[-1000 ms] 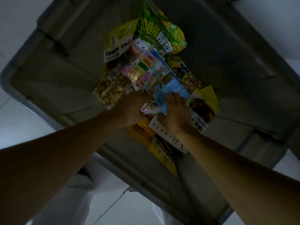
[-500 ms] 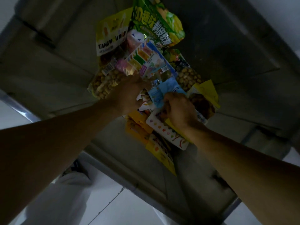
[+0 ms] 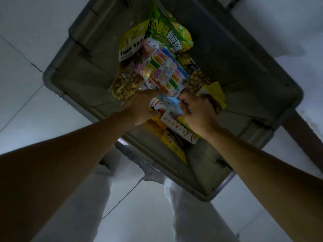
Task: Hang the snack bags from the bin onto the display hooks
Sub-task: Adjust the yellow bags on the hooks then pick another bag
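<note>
In the grey plastic bin (image 3: 244, 67) on the floor, the 2 hands meet over the heap of colourful snack bags (image 3: 162, 72). The left hand (image 3: 139, 107) and right hand (image 3: 197, 110) each pinch an end of a small light-blue crinkled packet (image 3: 172, 104).

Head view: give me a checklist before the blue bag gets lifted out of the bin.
1. Grip of right hand on blue bag: ok, fingers curled on its edge.
2. Grip of left hand: cannot tell, fingertips buried among packets.
3. Is blue bag free of the pile: not ok, multicoloured packet overlaps its top edge.
4. Hang hole on blue bag located: cannot tell, too dark.
5. Sight of display hooks: not ok, only the bin and floor show.
</note>
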Motion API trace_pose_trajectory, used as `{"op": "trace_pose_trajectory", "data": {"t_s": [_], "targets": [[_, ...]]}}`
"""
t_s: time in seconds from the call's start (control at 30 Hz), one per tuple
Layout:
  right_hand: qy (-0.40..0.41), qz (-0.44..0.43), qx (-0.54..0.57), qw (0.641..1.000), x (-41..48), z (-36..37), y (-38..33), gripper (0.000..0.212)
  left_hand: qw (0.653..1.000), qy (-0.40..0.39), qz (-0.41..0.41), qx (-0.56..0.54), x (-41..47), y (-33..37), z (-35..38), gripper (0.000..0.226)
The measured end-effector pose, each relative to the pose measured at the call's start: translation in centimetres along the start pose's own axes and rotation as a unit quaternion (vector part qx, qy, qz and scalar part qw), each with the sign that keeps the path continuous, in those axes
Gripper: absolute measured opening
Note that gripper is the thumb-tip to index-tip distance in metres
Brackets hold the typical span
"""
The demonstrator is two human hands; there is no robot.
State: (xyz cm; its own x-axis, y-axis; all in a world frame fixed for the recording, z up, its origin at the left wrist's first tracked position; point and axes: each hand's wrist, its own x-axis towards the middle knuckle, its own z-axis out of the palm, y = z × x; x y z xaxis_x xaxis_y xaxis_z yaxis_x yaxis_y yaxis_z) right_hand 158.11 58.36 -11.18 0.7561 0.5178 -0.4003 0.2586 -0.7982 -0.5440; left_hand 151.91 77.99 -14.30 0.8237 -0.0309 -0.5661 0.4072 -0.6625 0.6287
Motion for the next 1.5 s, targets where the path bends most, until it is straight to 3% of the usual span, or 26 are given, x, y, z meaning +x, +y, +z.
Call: {"op": "trace_pose_trajectory", "data": {"t_s": [0.1,0.2,0.47,0.6,0.7,0.77,0.87,0.9,0.97,1.1,1.23,1.37,1.5], "targets": [[-0.016,-0.010,0.026,0.999,-1.0,-0.8,-1.2,0.011,1.000,0.001,0.024,0.016,-0.3,1.0,-0.8,0.050],[0.004,0.012,0.053,0.999,-2.4,-1.9,-2.5,0.011,1.000,0.022,-0.002,-0.005,-1.3,2.7,-1.8,0.029],[0.095,0.125,0.138,0.978,-4.9,-5.6,-6.8,0.007,0.998,0.001,0.035,-0.056,-6.7,5.3,-6.1,0.012],[0.143,0.198,0.181,0.953,-5.7,-6.3,-9.5,0.007,0.986,-0.009,-0.016,-0.163,-8.8,5.8,-9.2,0.011],[0.154,0.269,0.240,0.920,-7.1,-5.6,-12.3,0.029,0.972,-0.060,-0.053,-0.222,-10.7,6.4,-12.4,0.008],[0.135,0.319,0.309,0.885,-8.1,-4.8,-14.9,0.035,0.965,-0.098,-0.057,-0.237,-12.0,6.5,-14.9,0.020],[0.074,0.373,0.523,0.763,-9.6,-3.7,-18.9,0.010,0.954,-0.134,-0.065,-0.259,-13.9,6.5,-18.3,0.018],[0.069,0.377,0.554,0.739,-10.1,-3.5,-20.2,0.008,0.950,-0.142,-0.071,-0.269,-14.6,6.2,-19.1,0.016],[0.087,0.374,0.571,0.725,-11.3,-3.3,-22.1,0.011,0.945,-0.149,-0.091,-0.278,-16.0,6.0,-20.3,0.015],[0.086,0.364,0.583,0.721,-14.5,-5.1,-24.7,0.011,0.937,-0.166,-0.122,-0.282,-19.4,6.2,-22.1,0.012],[0.121,0.354,0.568,0.733,-18.7,-9.2,-26.9,0.014,0.921,-0.186,-0.120,-0.320,-24.2,8.9,-23.0,0.032],[0.184,0.347,0.556,0.733,-25.2,-13.3,-29.2,0.018,0.932,-0.163,-0.088,-0.313,-30.3,14.5,-22.6,0.031],[0.266,0.341,0.564,0.703,-35.3,-18.2,-31.1,0.012,0.944,-0.172,-0.025,-0.280,-37.8,23.0,-21.7,0.035]]}}
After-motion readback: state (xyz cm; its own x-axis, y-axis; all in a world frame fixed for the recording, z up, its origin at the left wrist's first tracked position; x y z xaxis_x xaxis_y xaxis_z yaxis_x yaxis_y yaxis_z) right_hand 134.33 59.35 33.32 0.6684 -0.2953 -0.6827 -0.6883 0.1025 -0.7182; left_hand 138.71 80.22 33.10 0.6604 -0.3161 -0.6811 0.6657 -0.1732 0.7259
